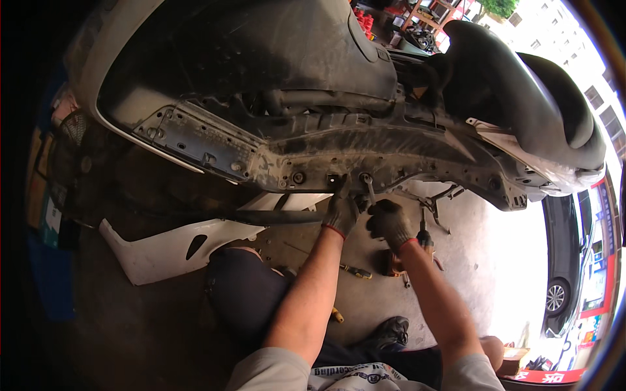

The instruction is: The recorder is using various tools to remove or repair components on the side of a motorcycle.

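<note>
My right hand [389, 223], in a dark work glove with a red cuff, is closed round the lower end of a metal wrench [370, 186]. The wrench's upper end sits at a round fitting on the dirty lower rail [391, 156] of a dark vehicle body. Just left of it my left hand [340, 212], gloved alike, reaches up to the rail's lower edge beside a small square hole. Its fingers stretch upward against the metal, and some are hidden from view.
A white body panel [176, 251] lies on the floor at left. A yellow-and-black screwdriver [357, 271] and a second yellow handle [336, 315] lie below my hands. A dark power tool [425, 240] stands beside my right wrist. At far right a dark car [559, 260] is parked outside.
</note>
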Available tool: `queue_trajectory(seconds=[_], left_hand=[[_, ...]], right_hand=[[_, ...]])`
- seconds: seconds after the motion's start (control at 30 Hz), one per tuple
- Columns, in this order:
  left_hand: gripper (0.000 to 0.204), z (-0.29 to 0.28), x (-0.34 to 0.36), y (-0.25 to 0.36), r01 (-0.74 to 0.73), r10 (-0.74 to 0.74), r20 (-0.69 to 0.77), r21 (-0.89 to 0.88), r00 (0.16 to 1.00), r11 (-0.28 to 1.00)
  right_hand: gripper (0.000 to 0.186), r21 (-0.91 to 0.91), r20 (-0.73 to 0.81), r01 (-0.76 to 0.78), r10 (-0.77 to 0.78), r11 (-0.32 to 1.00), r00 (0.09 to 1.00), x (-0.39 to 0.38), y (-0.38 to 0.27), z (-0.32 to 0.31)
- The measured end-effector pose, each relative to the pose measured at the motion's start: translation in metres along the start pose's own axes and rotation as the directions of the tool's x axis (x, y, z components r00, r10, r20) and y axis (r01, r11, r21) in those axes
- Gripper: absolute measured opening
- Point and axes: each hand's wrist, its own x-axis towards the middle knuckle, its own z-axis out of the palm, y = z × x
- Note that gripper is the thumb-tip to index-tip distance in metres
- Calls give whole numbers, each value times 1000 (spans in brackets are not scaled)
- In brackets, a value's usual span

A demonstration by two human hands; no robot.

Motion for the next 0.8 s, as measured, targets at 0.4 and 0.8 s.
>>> queue_trajectory(seconds=[0.4, 0.8], left_hand=[[47, 11, 3, -7, -49, 55, 166, -41, 985, 998], [39, -14, 15, -9, -25, 28, 62, -47, 998, 999]], right_hand=[[28, 8, 380, -367, 336, 930, 862, 59, 28, -100], [36, 419, 348, -539, 419, 731, 839, 13, -6, -8]])
